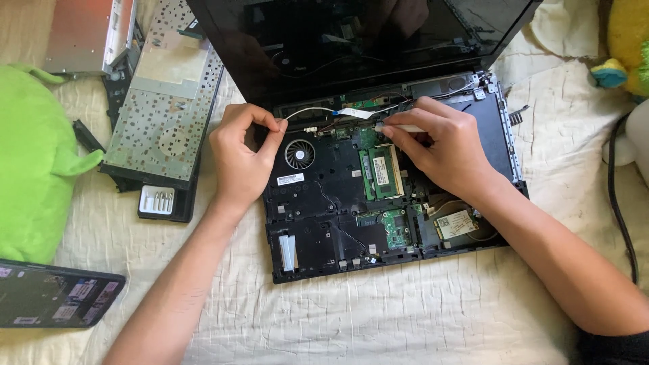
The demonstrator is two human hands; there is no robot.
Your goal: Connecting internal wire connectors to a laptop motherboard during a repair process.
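Observation:
An opened black laptop base [318, 223] lies on a cream cloth, its circuit boards, round fan [299, 154] and green memory module [382, 170] exposed. The dark screen [351, 40] stands tilted back behind it. My left hand [243, 159] rests at the base's left edge beside the fan, fingers pinched on a thin white wire [307, 110]. My right hand [439, 145] hovers over the upper middle of the board, fingers closed on a white flat ribbon cable [399, 126] near the hinge.
The removed keyboard panel [169, 101], underside up, lies to the left with a small screw holder [157, 201]. A drive [84, 34] sits at top left, a green plush [34, 155] at far left, a phone [54, 294] at bottom left, a black cable [618, 196] at right.

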